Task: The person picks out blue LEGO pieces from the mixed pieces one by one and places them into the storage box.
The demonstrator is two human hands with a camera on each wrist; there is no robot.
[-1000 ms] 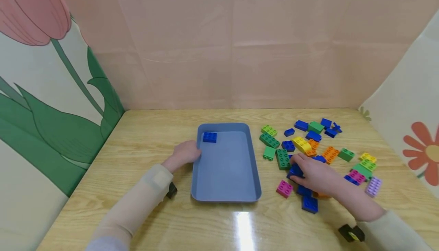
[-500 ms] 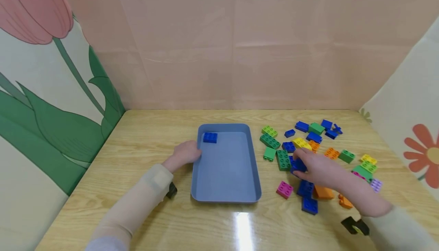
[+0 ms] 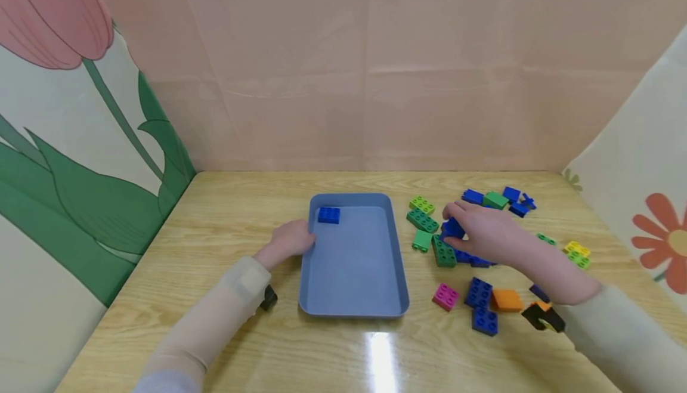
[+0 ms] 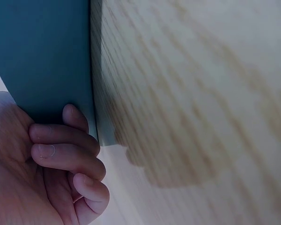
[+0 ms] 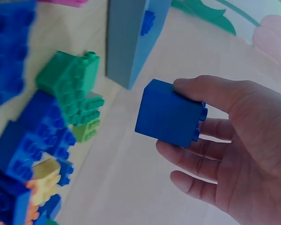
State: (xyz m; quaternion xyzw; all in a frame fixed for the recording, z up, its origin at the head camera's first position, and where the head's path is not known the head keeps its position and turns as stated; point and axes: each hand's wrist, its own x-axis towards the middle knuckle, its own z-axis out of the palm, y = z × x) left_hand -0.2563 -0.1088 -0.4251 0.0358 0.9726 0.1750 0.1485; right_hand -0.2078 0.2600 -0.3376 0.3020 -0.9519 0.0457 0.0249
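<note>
In the head view a blue-grey tray [image 3: 349, 308] stands mid-table with a blue brick [image 3: 329, 215] in its far left corner. My left hand [image 3: 290, 239] grips the tray's left wall; the left wrist view shows its curled fingers [image 4: 68, 157] against the outside of that wall [image 4: 42, 56]. Over the brick pile, right of the tray, my right hand [image 3: 491, 235] pinches a blue toy brick [image 5: 166, 115] between thumb and fingers. The right wrist view shows that brick raised above the others, its studs turned toward the palm [image 5: 257, 164]. The right hand and forearm hide part of the pile.
Green bricks [image 3: 421, 221] lie close to the tray's right side. Nearer the front are a pink brick [image 3: 446, 297], two blue bricks [image 3: 479, 293] and an orange piece [image 3: 507, 300]. More blue bricks [image 3: 472, 197] and a green one [image 3: 495, 200] lie at the back right.
My right hand has raised the blue brick from the pile and moved slightly away from me and to the left. The left hand and tray stay put.
</note>
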